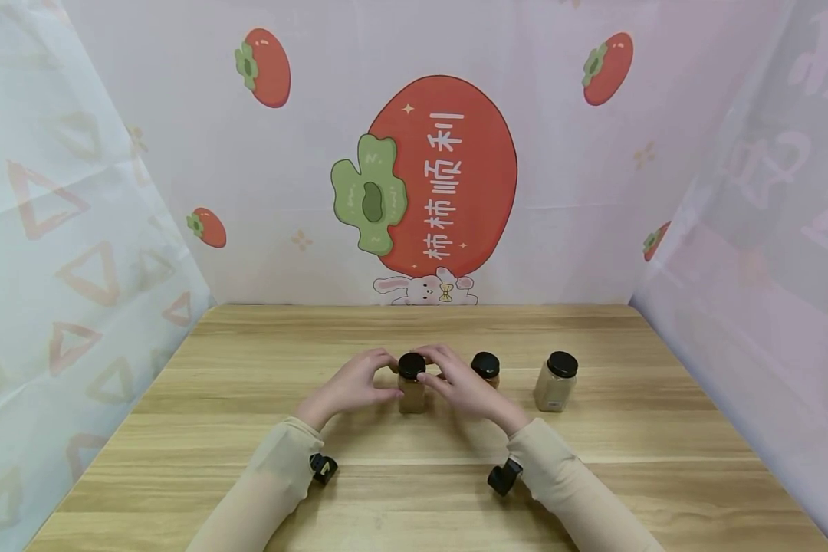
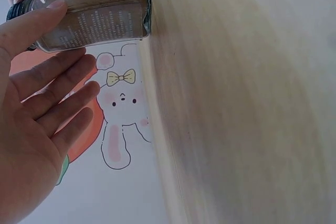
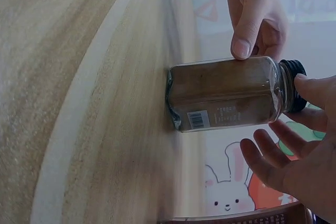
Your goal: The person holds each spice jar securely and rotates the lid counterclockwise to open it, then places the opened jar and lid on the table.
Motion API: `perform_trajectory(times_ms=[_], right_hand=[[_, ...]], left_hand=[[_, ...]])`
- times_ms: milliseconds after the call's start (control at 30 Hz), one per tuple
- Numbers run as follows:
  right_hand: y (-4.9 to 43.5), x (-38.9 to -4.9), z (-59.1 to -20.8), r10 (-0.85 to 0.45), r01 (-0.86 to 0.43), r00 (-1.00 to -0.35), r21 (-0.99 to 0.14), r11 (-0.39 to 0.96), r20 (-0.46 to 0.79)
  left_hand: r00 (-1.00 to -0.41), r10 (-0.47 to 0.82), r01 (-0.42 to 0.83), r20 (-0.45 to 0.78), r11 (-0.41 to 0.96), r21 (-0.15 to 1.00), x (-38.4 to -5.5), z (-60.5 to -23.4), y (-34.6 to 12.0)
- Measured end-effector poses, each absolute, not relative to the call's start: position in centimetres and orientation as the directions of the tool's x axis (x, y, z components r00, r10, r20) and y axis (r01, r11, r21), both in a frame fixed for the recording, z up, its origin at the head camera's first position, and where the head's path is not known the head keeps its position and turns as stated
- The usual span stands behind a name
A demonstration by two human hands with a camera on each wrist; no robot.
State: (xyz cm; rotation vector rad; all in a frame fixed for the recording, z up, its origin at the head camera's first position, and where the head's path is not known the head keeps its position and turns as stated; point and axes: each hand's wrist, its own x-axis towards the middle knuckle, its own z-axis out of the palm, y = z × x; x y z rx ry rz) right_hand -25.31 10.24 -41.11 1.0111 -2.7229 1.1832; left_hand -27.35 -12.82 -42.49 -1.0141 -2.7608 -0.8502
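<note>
A clear glass spice jar (image 1: 412, 397) full of brown powder stands upright on the wooden table, its black lid (image 1: 412, 364) on top. My left hand (image 1: 350, 387) holds the jar's body from the left; its thumb (image 2: 50, 22) lies on the glass, with the other fingers spread beneath in the left wrist view. From the right, my right hand (image 1: 471, 387) pinches the black lid between thumb and forefinger, and its other fingers stand off the glass. Printed text and a barcode label (image 3: 198, 119) show on the jar.
Just behind my right hand stands a second black-lidded jar (image 1: 486, 366), partly hidden. Farther right is a third jar (image 1: 555, 383) with paler powder. A printed cloth (image 1: 559, 253) with persimmons and a rabbit hangs behind the wooden table (image 1: 414, 498), with side cloths left and right.
</note>
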Motion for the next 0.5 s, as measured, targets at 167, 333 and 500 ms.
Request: perform_trajectory(times_ms=[167,333,500], right_hand=[[10.28,-25.34,-41.15,-0.56,-0.559,-0.793,-0.652,0.512,0.24],[10.23,-25.2,-41.18,-0.553,-0.563,-0.793,-0.652,0.508,0.255],[10.13,-24.9,-41.2,-0.528,-0.558,-0.802,-0.667,0.494,0.279]], left_hand=[[-0.779,0.573,0.616,0.254,0.625,0.48,-27.28,-42.4,-12.81],[-0.773,0.577,0.626,0.265,0.623,0.469,-27.22,-42.33,-12.8],[-0.773,0.576,0.627,0.266,0.626,0.464,-27.19,-42.32,-12.84]])
